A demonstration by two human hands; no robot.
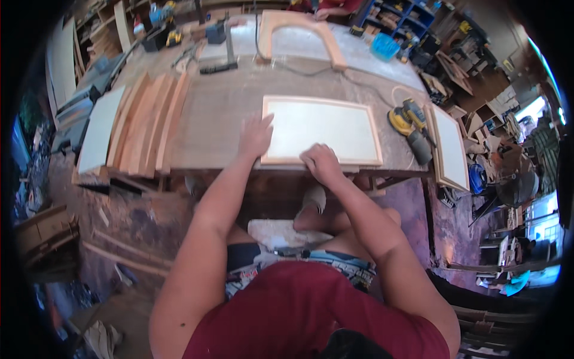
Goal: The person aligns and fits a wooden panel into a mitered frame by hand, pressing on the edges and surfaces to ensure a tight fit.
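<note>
A white rectangular panel in a light wood frame (323, 128) lies flat on the workbench in front of me, close to the near edge. My left hand (257, 137) is at its left rim, thumb side over the frame; the fingers are slightly blurred. At the near rim, left of its middle, my right hand (321, 163) has its fingers curled onto the frame. Both hands appear to hold the panel. To its right rests a yellow and black power sander (406, 122), its cord trailing across the bench.
Several wood boards (146, 122) and a white panel (101, 131) lie at the bench's left. An arched wood piece (302, 27) and a hammer (224, 57) are farther back. Another framed panel (449, 146) leans at the right end. Another person's hand (326, 12) shows at the far side.
</note>
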